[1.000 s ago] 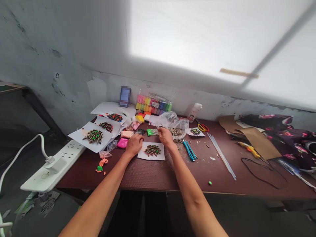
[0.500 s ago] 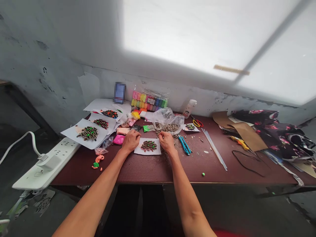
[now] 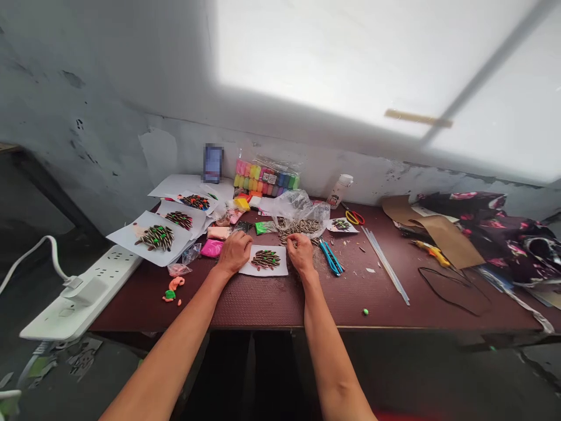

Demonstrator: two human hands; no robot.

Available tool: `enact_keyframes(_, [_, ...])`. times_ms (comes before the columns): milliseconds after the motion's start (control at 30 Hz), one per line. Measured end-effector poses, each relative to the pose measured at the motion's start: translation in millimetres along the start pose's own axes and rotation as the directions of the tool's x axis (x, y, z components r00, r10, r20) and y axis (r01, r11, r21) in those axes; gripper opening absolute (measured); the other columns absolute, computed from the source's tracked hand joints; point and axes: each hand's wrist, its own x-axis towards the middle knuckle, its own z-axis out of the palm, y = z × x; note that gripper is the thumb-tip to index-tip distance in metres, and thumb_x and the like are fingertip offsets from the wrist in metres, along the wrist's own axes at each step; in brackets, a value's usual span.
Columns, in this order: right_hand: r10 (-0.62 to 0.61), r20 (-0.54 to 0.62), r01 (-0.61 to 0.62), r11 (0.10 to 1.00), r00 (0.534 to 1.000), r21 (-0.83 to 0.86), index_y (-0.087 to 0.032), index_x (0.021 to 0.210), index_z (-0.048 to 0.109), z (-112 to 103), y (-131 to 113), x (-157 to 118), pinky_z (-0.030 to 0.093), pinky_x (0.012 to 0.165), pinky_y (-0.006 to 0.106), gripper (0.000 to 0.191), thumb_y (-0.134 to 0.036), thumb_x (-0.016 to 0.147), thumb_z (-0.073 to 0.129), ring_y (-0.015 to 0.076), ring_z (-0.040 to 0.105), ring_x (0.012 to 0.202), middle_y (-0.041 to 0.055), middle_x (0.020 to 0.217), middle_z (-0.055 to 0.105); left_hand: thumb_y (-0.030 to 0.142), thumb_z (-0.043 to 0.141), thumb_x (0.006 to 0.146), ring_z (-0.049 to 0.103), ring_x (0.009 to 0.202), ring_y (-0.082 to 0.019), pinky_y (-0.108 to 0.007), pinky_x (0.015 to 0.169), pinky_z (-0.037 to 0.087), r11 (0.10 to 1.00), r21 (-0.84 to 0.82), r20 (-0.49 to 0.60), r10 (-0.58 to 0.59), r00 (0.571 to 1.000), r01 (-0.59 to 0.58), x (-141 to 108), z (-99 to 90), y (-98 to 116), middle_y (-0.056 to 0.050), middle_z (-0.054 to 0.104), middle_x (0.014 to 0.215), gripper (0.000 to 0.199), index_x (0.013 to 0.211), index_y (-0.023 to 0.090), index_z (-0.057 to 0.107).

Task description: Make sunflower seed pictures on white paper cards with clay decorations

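A small white card (image 3: 264, 271) lies flat between my hands, bearing a hedgehog-like shape of dark seeds with green dots. My left hand (image 3: 235, 251) rests at the card's left edge, its fingers curled; whether they grip the edge is hidden. By the upper right corner of the card, my right hand (image 3: 300, 252) is closed in a pinch, and anything between its fingertips is too small to make out. Just beyond it a clear plastic bag (image 3: 322, 213) lies over a pile of striped seeds (image 3: 302, 225). A blue cutter (image 3: 331, 258) lies right of my right hand.
Papers with similar seed pictures (image 3: 131, 234) and a white power strip (image 3: 65, 316) are at the left. Clay packs (image 3: 267, 178), a bottle (image 3: 339, 190) and scissors (image 3: 353, 216) stand or lie at the back. Glue sticks (image 3: 385, 266) and a yellow glue gun (image 3: 432, 252) lie right.
My right hand has shifted slightly right, away from the card's corner, and its fingers have turned a little. My left hand stays at the left edge. The view has moved slightly.
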Motion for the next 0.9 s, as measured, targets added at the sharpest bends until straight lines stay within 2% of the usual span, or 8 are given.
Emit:
enact_keyframes(67, [-0.028,0.047,0.028,1.0,0.999,-0.006,-0.019,0.094,0.077,-2,1,-3,0.04,0.087,0.031,0.028,-0.012,0.086,0.051,0.0207,0.059,0.093,0.008,0.099,0.072,0.009,0.047,0.086,0.06,0.091,-0.027,-0.041,0.083,0.049,1.0,0.006,-0.024,-0.004,1.0,0.004,0,-0.7,1,-0.01,0.069,0.092,0.027,0.091,0.019,0.071])
enact_keyframes(133, [-0.009,0.107,0.017,0.997,0.994,-0.073,-0.02,0.093,0.078,-4,-3,-5,0.038,0.088,0.032,0.029,-0.012,0.086,0.051,0.022,0.058,0.096,0.0083,0.1,0.071,0.005,0.046,0.082,0.06,0.094,-0.028,-0.041,0.084,0.048,0.999,0.039,-0.029,-0.02,0.999,0.021,-1,-2.4,2,-0.01,0.071,0.093,0.032,0.094,0.018,0.072])
enact_keyframes(233, [0.024,0.171,0.004,0.987,0.985,-0.163,-0.022,0.095,0.08,-6,-10,-9,0.036,0.088,0.034,0.028,-0.017,0.088,0.054,0.0233,0.056,0.099,0.0087,0.103,0.07,0.006,0.048,0.081,0.059,0.096,-0.031,-0.045,0.084,0.046,0.992,0.112,-0.01,-0.057,0.998,0.058,-1,-5.2,5,-0.013,0.072,0.095,0.032,0.095,0.017,0.074])
enact_keyframes(333, [0.012,0.205,0.023,0.985,0.979,-0.172,-0.023,0.099,0.079,-8,-15,-12,0.034,0.088,0.034,0.026,-0.019,0.088,0.056,0.0239,0.055,0.104,0.0087,0.106,0.069,0.008,0.049,0.082,0.059,0.098,-0.032,-0.046,0.085,0.044,0.985,0.153,0.01,-0.08,0.997,0.077,-2,-7.0,8,-0.014,0.071,0.096,0.031,0.094,0.018,0.075])
enact_keyframes(600, [-0.045,0.2,0.068,0.992,0.979,-0.107,-0.02,0.091,0.073,-7,-11,-13,0.035,0.086,0.033,0.018,-0.018,0.088,0.056,0.0232,0.055,0.099,0.0078,0.104,0.07,0.009,0.048,0.082,0.059,0.097,-0.032,-0.047,0.086,0.043,0.986,0.147,0.024,-0.086,0.996,0.081,-2,-7.2,10,-0.014,0.069,0.092,0.029,0.09,0.019,0.075])
enact_keyframes(733, [-0.068,0.202,0.084,0.994,0.977,-0.074,-0.02,0.092,0.07,-4,-9,-11,0.036,0.084,0.032,0.018,-0.014,0.088,0.053,0.0225,0.058,0.094,0.0071,0.097,0.071,0.012,0.048,0.084,0.059,0.098,-0.032,-0.047,0.086,0.043,0.984,0.149,0.021,-0.098,0.995,0.093,-2,-6.7,10,-0.014,0.069,0.093,0.028,0.092,0.018,0.074])
enact_keyframes(900, [-0.058,0.17,0.065,0.997,0.984,-0.04,-0.019,0.094,0.066,-1,-6,-10,0.038,0.083,0.031,0.018,-0.015,0.089,0.049,0.0223,0.06,0.091,0.0074,0.093,0.071,0.017,0.048,0.087,0.059,0.096,-0.032,-0.045,0.085,0.042,0.983,0.143,0.021,-0.12,0.993,0.115,-1,-7.1,11,-0.013,0.069,0.092,0.023,0.084,0.019,0.071])
